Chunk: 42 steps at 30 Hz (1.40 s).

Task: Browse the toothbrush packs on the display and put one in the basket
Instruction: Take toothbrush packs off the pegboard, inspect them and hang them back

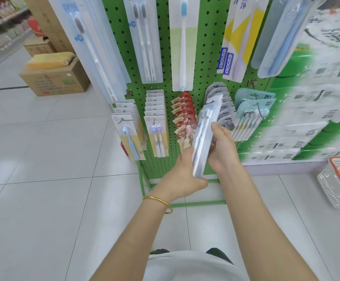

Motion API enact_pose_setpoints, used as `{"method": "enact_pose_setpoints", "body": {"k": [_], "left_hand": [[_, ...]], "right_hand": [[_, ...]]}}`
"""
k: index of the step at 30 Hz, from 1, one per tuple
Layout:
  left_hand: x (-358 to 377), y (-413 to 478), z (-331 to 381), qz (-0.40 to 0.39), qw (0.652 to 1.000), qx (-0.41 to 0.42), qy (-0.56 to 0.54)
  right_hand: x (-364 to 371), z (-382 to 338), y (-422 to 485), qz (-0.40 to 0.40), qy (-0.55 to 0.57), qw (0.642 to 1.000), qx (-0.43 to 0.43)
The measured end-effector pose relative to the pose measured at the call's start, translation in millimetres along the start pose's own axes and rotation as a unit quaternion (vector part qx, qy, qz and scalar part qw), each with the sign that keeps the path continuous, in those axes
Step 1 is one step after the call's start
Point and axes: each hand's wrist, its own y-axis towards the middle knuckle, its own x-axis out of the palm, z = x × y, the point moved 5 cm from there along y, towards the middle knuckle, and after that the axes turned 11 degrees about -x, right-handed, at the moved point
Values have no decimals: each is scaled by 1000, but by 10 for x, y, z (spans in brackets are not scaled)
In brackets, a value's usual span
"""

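A green pegboard display (165, 57) holds many hanging toothbrush packs in two rows. I hold one clear toothbrush pack (204, 134) with both hands in front of the lower row, tilted with its top toward the board. My left hand (185, 175) grips its lower end from the left. My right hand (223, 147) clasps its right side, partly behind the pack. A white basket with an orange rim (339, 185) sits on the floor at the right edge, apart from both hands.
Cardboard boxes (55, 78) stand on the tiled floor to the left of the display. Stacked green and white packaged goods (307, 118) fill the right side. The green frame base (185, 203) of the display sits on the floor near my arms.
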Motion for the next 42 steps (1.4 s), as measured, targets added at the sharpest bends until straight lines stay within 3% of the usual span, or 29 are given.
{"method": "enact_pose_setpoints", "body": {"k": [3, 8, 10, 15, 19, 27, 31, 37, 40, 42], "left_hand": [[-25, 11, -29, -51, 995, -18, -84], [-70, 38, -111, -90, 967, -23, -239], [-87, 48, -127, -91, 955, -28, -279], [-224, 153, -97, 2, 960, -43, -277], [-409, 227, 78, 40, 945, -7, -325], [-966, 277, 320, 195, 892, 20, -407], [-1012, 271, 394, 160, 881, 25, -445], [-1094, 210, 558, 82, 817, 60, -567], [-1225, 154, 656, 83, 802, 85, -585], [-1350, 112, 709, 106, 814, 97, -563]], "right_hand": [[10, 39, -8, -37, -27, 999, 12], [-89, -21, 38, -4, -94, 995, -35], [-79, -47, 42, -32, -108, 993, -36], [-20, -105, 15, -124, -136, 982, -35], [34, -104, -39, -174, -146, 973, -28], [128, -145, -125, -257, -169, 951, -28], [217, -180, -140, -301, -138, 943, -31], [456, -137, -180, -407, -96, 908, 33], [630, -206, -238, -427, -85, 900, 12], [740, -291, -249, -408, -120, 904, -33]]}}
